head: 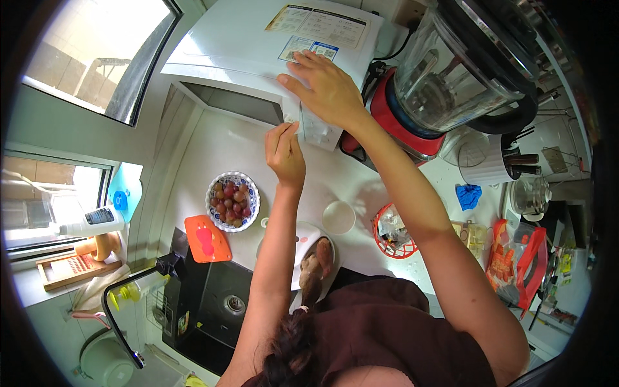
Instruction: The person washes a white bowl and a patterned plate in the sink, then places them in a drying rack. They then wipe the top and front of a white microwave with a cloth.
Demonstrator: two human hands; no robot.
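My right hand (329, 89) lies palm down, fingers apart, on the top of a white box-shaped appliance, probably a microwave oven (227, 38). Its fingertips reach a label bearing writing and a printed code (307, 48). Below it, my left hand (285, 155) is raised to the appliance's front with its fingers curled together. The left fingertips meet a small pale part beside the dark front window (237, 104); whether they grip it is hidden. To the right of that window is a pale panel (320, 128) on the appliance's front.
A blender (406, 116) with a red base stands close on the right. Grapes fill a blue-and-white bowl (211, 215) near an orange board (208, 239). Nearer me are a white cup (338, 217), a red basket (394, 251), sweet potatoes (312, 268) and a black sink (217, 290).
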